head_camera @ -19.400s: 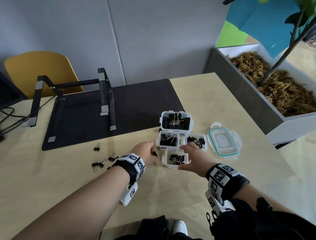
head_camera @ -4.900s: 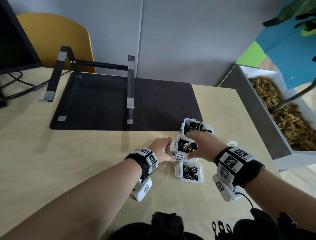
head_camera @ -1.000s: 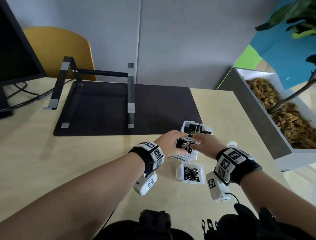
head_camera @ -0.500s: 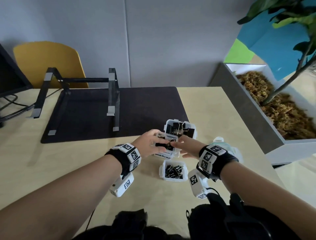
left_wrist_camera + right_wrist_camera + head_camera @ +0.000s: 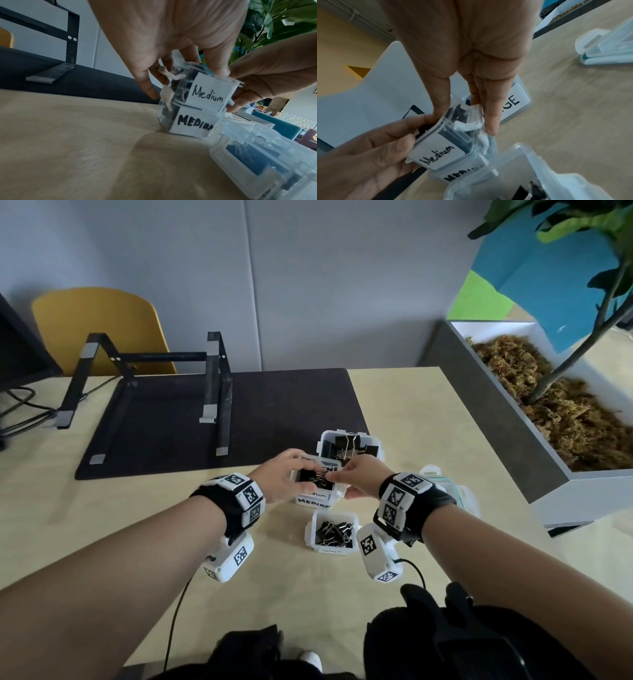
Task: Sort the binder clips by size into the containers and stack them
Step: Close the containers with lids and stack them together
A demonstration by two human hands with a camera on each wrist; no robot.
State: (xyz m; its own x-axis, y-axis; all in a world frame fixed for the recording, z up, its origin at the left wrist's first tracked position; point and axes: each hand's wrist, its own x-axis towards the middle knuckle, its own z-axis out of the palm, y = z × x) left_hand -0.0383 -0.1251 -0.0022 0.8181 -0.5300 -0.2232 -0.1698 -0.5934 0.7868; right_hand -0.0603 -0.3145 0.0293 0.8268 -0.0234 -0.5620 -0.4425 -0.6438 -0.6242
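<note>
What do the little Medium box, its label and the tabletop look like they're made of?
Medium box: clear, glossy plastic, probably, since the black clips show through its walls. Its label: matte white paper, apparently, with handwritten ink. Tabletop: pale wood or wood-look laminate with faint grain; which one cannot be told.

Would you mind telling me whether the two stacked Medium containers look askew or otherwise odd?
Yes, slightly: the upper Medium container, gripped by both hands, sits tilted and twisted on the lower Medium container, not seated flush. Both are open-topped; lids lie aside. No clips have spilled.
</note>
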